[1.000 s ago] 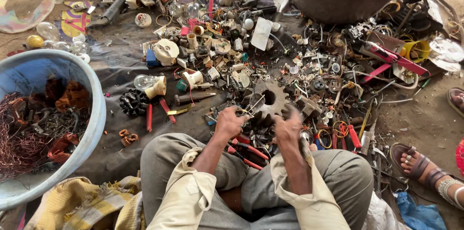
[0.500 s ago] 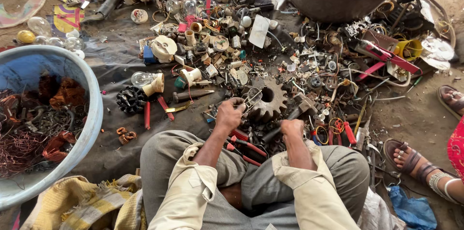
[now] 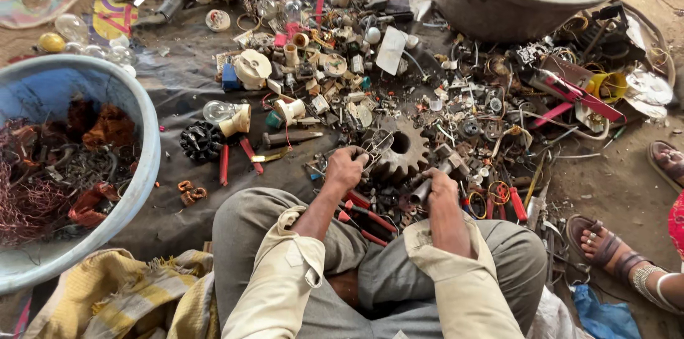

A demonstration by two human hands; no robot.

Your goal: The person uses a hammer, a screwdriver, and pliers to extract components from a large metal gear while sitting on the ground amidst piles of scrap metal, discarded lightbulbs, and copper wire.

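I sit on the ground with scrap spread before my knees. My left hand (image 3: 346, 167) is closed on a small metal wire frame (image 3: 375, 145) held just above the pile. Close beside it, my right hand (image 3: 436, 188) grips a short grey metal cylinder (image 3: 420, 193). Between and just beyond the two hands lies a large rusty toothed gear wheel (image 3: 399, 154). Red-handled pliers (image 3: 367, 214) lie under my wrists, against my legs.
A blue tub (image 3: 146, 143) with copper wire and rusty scrap stands at the left. A grey tub (image 3: 491, 4) of parts stands at the back right. Bulbs, sockets and wires cover a dark sheet (image 3: 178, 79). Another person's sandalled foot (image 3: 605, 246) rests at the right. A yellow cloth (image 3: 114, 296) lies at bottom left.
My left hand has drawn the wire frame up off the pile. My right hand has moved slightly right and now shows the grey cylinder in its grip. The view has shifted a little.
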